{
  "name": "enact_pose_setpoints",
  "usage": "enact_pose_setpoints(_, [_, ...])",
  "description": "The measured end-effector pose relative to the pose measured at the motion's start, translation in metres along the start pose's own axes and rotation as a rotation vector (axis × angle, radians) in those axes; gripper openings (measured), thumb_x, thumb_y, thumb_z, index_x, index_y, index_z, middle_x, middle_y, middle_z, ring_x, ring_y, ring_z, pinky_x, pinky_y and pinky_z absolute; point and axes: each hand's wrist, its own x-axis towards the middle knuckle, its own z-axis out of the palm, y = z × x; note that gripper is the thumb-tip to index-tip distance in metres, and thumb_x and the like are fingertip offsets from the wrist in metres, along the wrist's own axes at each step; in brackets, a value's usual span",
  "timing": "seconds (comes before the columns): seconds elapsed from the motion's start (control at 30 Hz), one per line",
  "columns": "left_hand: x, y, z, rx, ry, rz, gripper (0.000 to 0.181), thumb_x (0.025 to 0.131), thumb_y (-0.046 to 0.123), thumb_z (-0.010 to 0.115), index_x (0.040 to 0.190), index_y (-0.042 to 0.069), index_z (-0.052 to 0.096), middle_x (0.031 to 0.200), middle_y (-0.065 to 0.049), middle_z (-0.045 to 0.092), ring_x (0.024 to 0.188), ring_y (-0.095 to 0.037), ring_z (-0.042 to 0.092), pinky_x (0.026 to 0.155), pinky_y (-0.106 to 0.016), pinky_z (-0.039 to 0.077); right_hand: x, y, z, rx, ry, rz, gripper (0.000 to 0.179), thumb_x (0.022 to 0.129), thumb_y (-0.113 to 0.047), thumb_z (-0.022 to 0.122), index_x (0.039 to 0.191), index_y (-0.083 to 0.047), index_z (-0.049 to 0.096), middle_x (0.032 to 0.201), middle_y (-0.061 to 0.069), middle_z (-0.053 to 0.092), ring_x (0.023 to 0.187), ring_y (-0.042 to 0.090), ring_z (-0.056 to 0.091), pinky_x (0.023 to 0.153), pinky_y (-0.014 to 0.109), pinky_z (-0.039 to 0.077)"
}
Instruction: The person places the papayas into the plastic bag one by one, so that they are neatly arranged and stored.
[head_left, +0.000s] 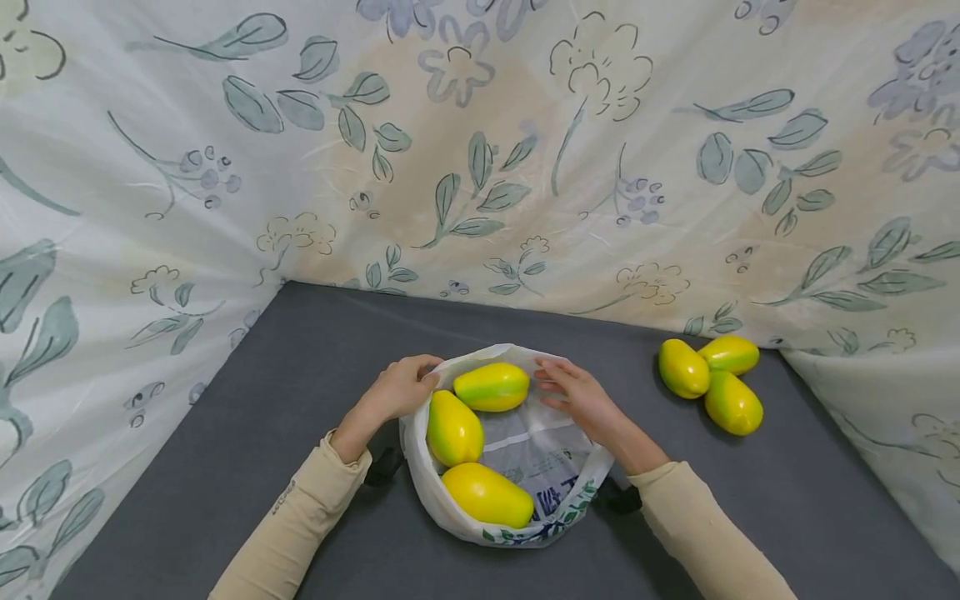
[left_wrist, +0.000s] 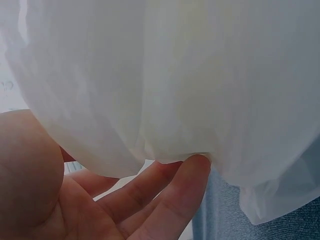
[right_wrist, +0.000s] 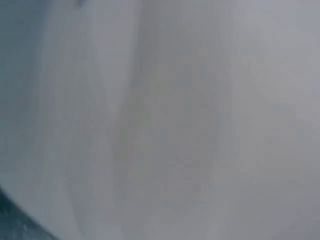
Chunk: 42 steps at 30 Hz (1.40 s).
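A white plastic bag [head_left: 422,479] with printed lettering stands open on the dark table. Inside it lie three yellow-green papayas: one at the back [head_left: 492,387], one at the left [head_left: 455,429] and one at the front [head_left: 489,495]. My left hand [head_left: 401,388] grips the bag's rim at the back left; in the left wrist view its fingers [left_wrist: 175,192] meet the bag's edge. At the back right, my right hand [head_left: 581,402] reaches over the rim with loosely extended fingers, holding no papaya. The right wrist view is filled by blurred white plastic [right_wrist: 175,125].
Three more papayas [head_left: 733,403] sit touching each other on the dark grey table [head_left: 300,333], to the right of the bag. Floral cloth [head_left: 480,192] hangs along the table's back and both sides.
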Motion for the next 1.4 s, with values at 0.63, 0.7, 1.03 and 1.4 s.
enact_pose_setpoints(0.63, [0.002,-0.001,0.002,0.005,-0.005,-0.019,0.037,0.099,0.021,0.051,0.135,0.01,0.054,0.113,-0.013,0.06,0.089,-0.024,0.058,0.071,-0.036,0.051,-0.023,-0.007,-0.049,0.171,-0.039,-0.178,0.057,0.104,-0.034,0.038,0.146,0.003,0.025,0.128,0.016,0.05,0.115,0.027,0.052,0.094,0.032,0.045])
enact_pose_setpoints(0.7, [0.002,0.0,0.002,0.003,-0.006,-0.021,0.037,0.099,0.021,0.051,0.135,0.01,0.054,0.113,-0.013,0.06,0.09,-0.024,0.058,0.071,-0.037,0.051,-0.027,-0.005,-0.053,0.191,-0.048,-0.192,0.056,0.104,-0.032,0.037,0.146,0.003,0.024,0.125,0.011,0.053,0.113,0.024,0.052,0.094,0.031,0.044])
enact_pose_setpoints(1.03, [0.003,-0.001,0.004,-0.006,-0.009,0.0,0.037,0.099,0.02,0.051,0.135,0.009,0.054,0.111,-0.014,0.061,0.086,-0.023,0.06,0.068,-0.035,0.052,-0.041,0.001,-0.067,0.332,-0.09,-0.281,0.038,0.106,-0.027,0.033,0.138,-0.008,0.038,0.117,0.003,0.058,0.108,0.02,0.054,0.097,0.035,0.042])
enact_pose_setpoints(1.4, [0.005,-0.004,0.006,-0.015,-0.005,0.001,0.038,0.099,0.02,0.051,0.135,0.008,0.054,0.113,-0.015,0.061,0.087,-0.024,0.061,0.066,-0.035,0.052,-0.043,0.003,-0.07,0.368,-0.074,-0.301,0.036,0.106,-0.025,0.033,0.137,-0.008,0.039,0.115,0.003,0.059,0.106,0.019,0.056,0.095,0.033,0.044])
